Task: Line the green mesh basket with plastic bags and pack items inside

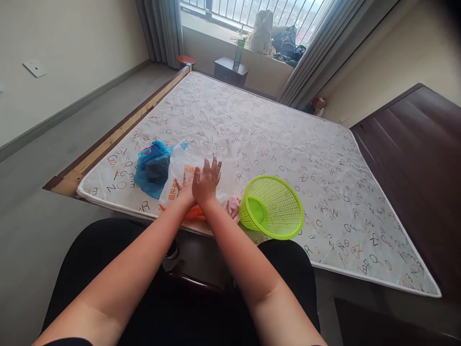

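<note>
Head camera: a pair of bare hands works over a bed in a daylit room, the left hand (184, 189) with its fingers spread above or against a white plastic bag (192, 161) printed in orange characters, the right hand (208, 180) crossing in front of it, fingers fanned and clasping nothing; whether the two touch cannot be told. The bag lies spread near the close edge of a bare mattress (273, 144), pale and scattered with black and red letters, edged in white piping. Left of it rests a translucent blue bag (144, 178) with something dark inside; below the wrists shows a patch of orange plastic (195, 213). To the right, a pink cloth (233, 207) sits against a lime-green basket (284, 206), tilted with its mouth turned toward the viewer. A wooden rail (108, 142) borders the mattress at left, a dark board (410, 144) at right. Beyond stand a small dark cabinet (230, 72) bearing a green bottle (238, 53), a round red seat (186, 60) and a windowsill (212, 33) holding a pale backpack (261, 31) beside dark bundles (285, 41). Grey curtains (163, 33) flank the barred window (234, 8); grey floor (32, 192) runs along the pale left wall (79, 43).
</note>
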Demonstrator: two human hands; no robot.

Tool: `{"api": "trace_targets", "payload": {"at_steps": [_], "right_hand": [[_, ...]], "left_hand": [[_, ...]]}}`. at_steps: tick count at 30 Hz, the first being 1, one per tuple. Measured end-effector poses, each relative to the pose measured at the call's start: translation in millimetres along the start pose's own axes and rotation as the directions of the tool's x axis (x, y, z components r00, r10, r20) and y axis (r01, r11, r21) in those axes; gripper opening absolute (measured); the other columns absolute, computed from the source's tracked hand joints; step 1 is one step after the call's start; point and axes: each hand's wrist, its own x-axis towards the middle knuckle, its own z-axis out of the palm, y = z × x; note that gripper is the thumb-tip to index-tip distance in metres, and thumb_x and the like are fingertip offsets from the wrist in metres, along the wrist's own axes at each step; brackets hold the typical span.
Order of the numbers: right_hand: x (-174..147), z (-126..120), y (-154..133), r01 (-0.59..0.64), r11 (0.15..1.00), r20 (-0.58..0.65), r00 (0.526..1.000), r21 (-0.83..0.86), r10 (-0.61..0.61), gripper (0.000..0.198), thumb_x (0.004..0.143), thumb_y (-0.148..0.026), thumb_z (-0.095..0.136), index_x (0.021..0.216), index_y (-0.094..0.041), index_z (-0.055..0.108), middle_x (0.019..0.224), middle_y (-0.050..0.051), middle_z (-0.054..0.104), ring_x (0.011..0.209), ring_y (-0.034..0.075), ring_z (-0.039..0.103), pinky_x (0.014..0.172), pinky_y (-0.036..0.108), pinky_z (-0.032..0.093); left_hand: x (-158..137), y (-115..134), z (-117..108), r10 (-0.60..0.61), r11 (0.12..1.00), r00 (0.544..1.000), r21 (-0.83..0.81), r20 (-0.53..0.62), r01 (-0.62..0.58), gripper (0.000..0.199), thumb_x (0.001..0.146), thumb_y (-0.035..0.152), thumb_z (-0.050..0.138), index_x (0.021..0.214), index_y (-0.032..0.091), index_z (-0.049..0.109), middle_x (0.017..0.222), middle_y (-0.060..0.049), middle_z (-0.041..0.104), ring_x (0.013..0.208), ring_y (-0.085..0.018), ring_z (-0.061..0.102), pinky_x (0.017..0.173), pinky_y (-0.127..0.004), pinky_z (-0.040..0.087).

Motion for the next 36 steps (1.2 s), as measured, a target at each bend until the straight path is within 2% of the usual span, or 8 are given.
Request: {"api": "trace_targets", "payload": {"at_steps": [5, 9, 14, 22, 25, 29, 33, 36], "right_hand": [[17, 44, 74, -0.073, 0.966, 0.209, 0.970, -0.248, 0.127, 0.066, 0.107, -0.050, 0.035, 0.165, -0.020, 0.031, 0.177, 0.013, 0.006, 0.163, 0.033, -0.008, 0.125, 0.067, 0.002], [6, 65, 128, -0.036, 0.951, 0.249, 0.961, -0.308, 0.117, 0.073, 0.105, -0.049, 0.040, 0.169, -0.025, 0.016, 0.177, 0.009, -0.005, 0.162, 0.033, -0.013, 0.125, 0.067, 0.000], [0, 74, 141, 0.035, 0.952, 0.264, 0.963, -0.305, 0.049, 0.073, 0.105, -0.051, 0.043, 0.169, -0.027, 0.018, 0.178, 0.007, -0.005, 0.162, 0.035, -0.014, 0.125, 0.065, -0.001], [6, 85, 142, 0.058, 0.936, 0.304, 0.951, -0.348, 0.054, 0.075, 0.105, -0.052, 0.042, 0.170, -0.026, 0.014, 0.177, 0.008, -0.007, 0.162, 0.036, -0.015, 0.125, 0.065, -0.004], [3, 76, 141, 0.125, 0.928, 0.378, 0.926, -0.352, 0.019, 0.075, 0.106, -0.052, 0.043, 0.169, -0.024, 0.017, 0.177, 0.010, -0.006, 0.162, 0.036, -0.013, 0.126, 0.064, -0.005], [-24, 44, 138, 0.312, 0.908, 0.493, 0.858, -0.279, -0.143, 0.063, 0.107, -0.038, 0.045, 0.166, -0.022, 0.031, 0.177, 0.011, 0.004, 0.164, 0.031, 0.000, 0.129, 0.060, -0.002], [-73, 6, 127, 0.307, 0.928, 0.426, 0.883, -0.210, -0.196, 0.059, 0.102, -0.019, 0.047, 0.161, -0.022, 0.042, 0.175, 0.013, 0.014, 0.164, 0.028, 0.010, 0.130, 0.057, 0.011], [-104, -12, 109, 0.271, 0.953, 0.361, 0.909, -0.135, -0.208, 0.061, 0.098, -0.022, 0.056, 0.158, -0.018, 0.046, 0.174, 0.018, 0.020, 0.163, 0.032, 0.015, 0.128, 0.058, 0.021]], "left_hand": [[7, -44, 10, 0.055, 0.913, 0.996, 0.401, 0.064, -0.076, 0.053, 0.097, 0.030, 0.060, 0.149, 0.024, 0.059, 0.171, -0.013, 0.033, 0.163, -0.037, 0.005, 0.124, -0.065, -0.012], [3, -84, 10, -0.121, 0.823, 0.992, 0.556, -0.025, 0.114, 0.071, 0.100, 0.047, 0.051, 0.166, 0.025, 0.034, 0.177, -0.009, 0.010, 0.163, -0.039, -0.004, 0.124, -0.070, -0.005], [3, -116, 14, -0.196, 0.762, 0.981, 0.628, -0.015, 0.161, 0.074, 0.103, 0.057, 0.040, 0.168, 0.023, 0.028, 0.177, -0.009, 0.014, 0.162, -0.038, 0.002, 0.125, -0.069, -0.002], [3, -118, 20, -0.171, 0.742, 0.984, 0.649, -0.057, 0.167, 0.071, 0.103, 0.057, 0.039, 0.166, 0.024, 0.034, 0.176, -0.009, 0.017, 0.163, -0.037, 0.005, 0.126, -0.065, -0.005], [5, -117, 18, -0.198, 0.744, 0.980, 0.645, -0.033, 0.172, 0.071, 0.103, 0.057, 0.036, 0.165, 0.024, 0.035, 0.176, -0.009, 0.017, 0.163, -0.037, 0.003, 0.126, -0.065, -0.005], [9, -114, 12, -0.231, 0.731, 0.973, 0.659, -0.005, 0.177, 0.074, 0.103, 0.057, 0.035, 0.166, 0.019, 0.033, 0.176, -0.013, 0.014, 0.163, -0.039, -0.001, 0.124, -0.068, -0.006], [1, -99, 2, -0.205, 0.761, 0.977, 0.637, 0.054, 0.124, 0.072, 0.103, 0.051, 0.038, 0.162, 0.010, 0.038, 0.173, -0.020, 0.021, 0.162, -0.039, 0.006, 0.125, -0.067, -0.001], [-9, -78, -6, -0.081, 0.784, 0.994, 0.611, -0.074, 0.110, 0.062, 0.103, 0.041, 0.041, 0.157, 0.012, 0.045, 0.171, -0.022, 0.029, 0.162, -0.034, 0.016, 0.129, -0.058, 0.002]]}}
